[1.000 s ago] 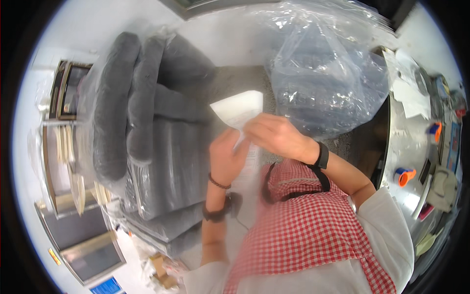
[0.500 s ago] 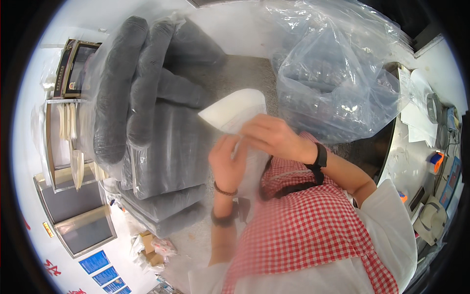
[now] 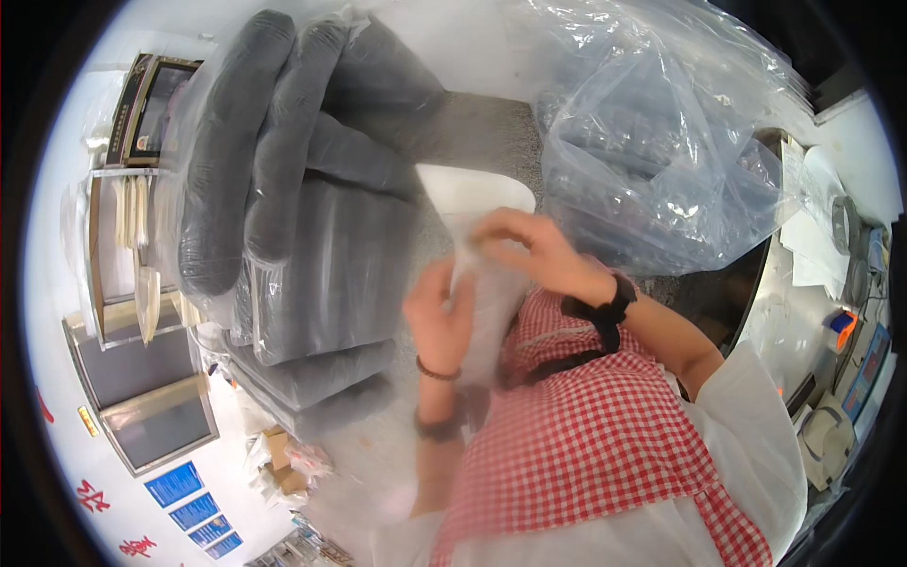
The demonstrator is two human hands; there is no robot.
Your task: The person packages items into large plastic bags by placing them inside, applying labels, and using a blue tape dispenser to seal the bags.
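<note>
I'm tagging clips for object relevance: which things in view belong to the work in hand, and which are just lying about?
In hand, it seems:
white sheet, at left hand and right hand, grip unclear

Apparently just lying about:
dark grey plastic-wrapped stack
large clear plastic bag
loose papers
blue-and-orange object

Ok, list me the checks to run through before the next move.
1. White, curved-edged sheet at the hands: ok.
2. Bare left hand gripping it: cannot tell, blurred.
3. Bare right hand gripping it: cannot tell, blurred.
4. Dark-grey padded pieces stacked and plastic-wrapped: ok.
5. Large translucent plastic bag clear of the right wrist: cannot tell.
6. Orange-and-blue plastic object away from both hands: ok.
</note>
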